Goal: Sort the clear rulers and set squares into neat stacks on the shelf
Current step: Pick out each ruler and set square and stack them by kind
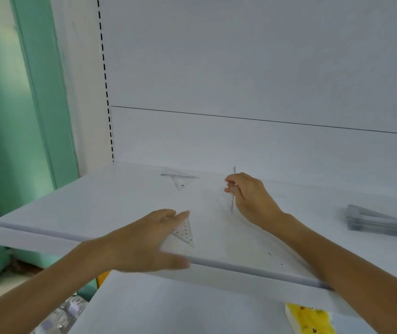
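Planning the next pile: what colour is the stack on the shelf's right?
Translucent grey, the stack of flat plastic pieces; head view.

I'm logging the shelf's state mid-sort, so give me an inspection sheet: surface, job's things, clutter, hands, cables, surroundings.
Surface: white shelf, flat and bare-topped.
Job's things: front set square flat near the front edge; back set square flat by the back wall; thin clear piece held on edge; stack of clear pieces at the right.
Clutter: nothing seen.
Hands: left hand lies with straight fingers on the front set square; right hand pinches the thin clear piece.
Cables: nothing seen.
Surroundings: green wall at left; yellow pack and plastic bottles below.
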Tool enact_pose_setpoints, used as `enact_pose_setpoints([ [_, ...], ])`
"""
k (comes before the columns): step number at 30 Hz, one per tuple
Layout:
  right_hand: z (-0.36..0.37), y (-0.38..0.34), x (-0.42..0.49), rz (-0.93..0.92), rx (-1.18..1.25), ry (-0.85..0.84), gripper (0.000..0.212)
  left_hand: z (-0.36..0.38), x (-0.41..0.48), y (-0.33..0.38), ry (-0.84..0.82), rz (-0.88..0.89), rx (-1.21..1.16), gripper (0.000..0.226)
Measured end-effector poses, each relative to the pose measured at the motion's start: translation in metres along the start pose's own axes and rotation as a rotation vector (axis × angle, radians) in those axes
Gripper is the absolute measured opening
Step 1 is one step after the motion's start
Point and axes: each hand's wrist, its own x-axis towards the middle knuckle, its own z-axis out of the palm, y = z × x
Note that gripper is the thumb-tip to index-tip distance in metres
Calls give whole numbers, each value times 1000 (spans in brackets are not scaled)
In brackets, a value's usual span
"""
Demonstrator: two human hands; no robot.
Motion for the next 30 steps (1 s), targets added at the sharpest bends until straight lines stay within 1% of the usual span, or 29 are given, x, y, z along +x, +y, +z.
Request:
enact_pose_setpoints([
  [2,-5,5,-1,-41,-129,13,26,6,-9,1,9,36,33,103],
  [3,-7,8,-2,-58,-222,32,23,7,-13,1,31,48,50,95],
  [5,-11,9,-4,-99,-320,90,19,12,-21,4,125,91,74,70],
  [7,-12,6,-6,-168,-350,145,16,18,-26,7,288,176,217,52],
  [8,-12,4,-6,-199,-356,159,17,19,-29,9,351,189,305,49],
  [9,-11,2,-5,-222,-348,145,17,18,-30,12,387,205,353,48],
  [11,-7,-1,-5,-233,-300,74,20,19,-31,14,419,251,328,42],
  [13,-4,1,-5,-229,-273,-12,25,11,-29,17,413,231,188,42],
  [15,-5,2,-8,-230,-251,-59,31,-2,-18,24,483,148,64,39],
  [16,-5,2,-9,-225,-220,-72,33,-6,-11,25,503,107,54,43],
  [17,-7,4,-10,-220,-194,-78,34,-8,-3,28,502,81,79,52],
  [18,-11,7,-12,-212,-186,-72,34,-8,8,31,487,66,130,56],
  [19,-16,9,-14,-202,-195,-52,35,-9,18,35,468,52,155,52],
  [20,-21,14,-17,-190,-207,-27,36,-9,30,40,456,46,133,44],
  [21,-27,19,-21,-176,-219,-2,37,-8,41,44,443,44,81,42],
  [24,-51,41,-33,-124,-261,43,38,-6,71,64,376,55,-71,54],
  [27,-77,64,-49,-82,-307,94,36,-1,97,88,344,109,-117,60],
  [28,-85,71,-55,-60,-302,99,39,1,104,96,339,117,-121,60],
  [30,-101,85,-69,-22,-295,92,52,4,118,115,317,128,-154,61],
])
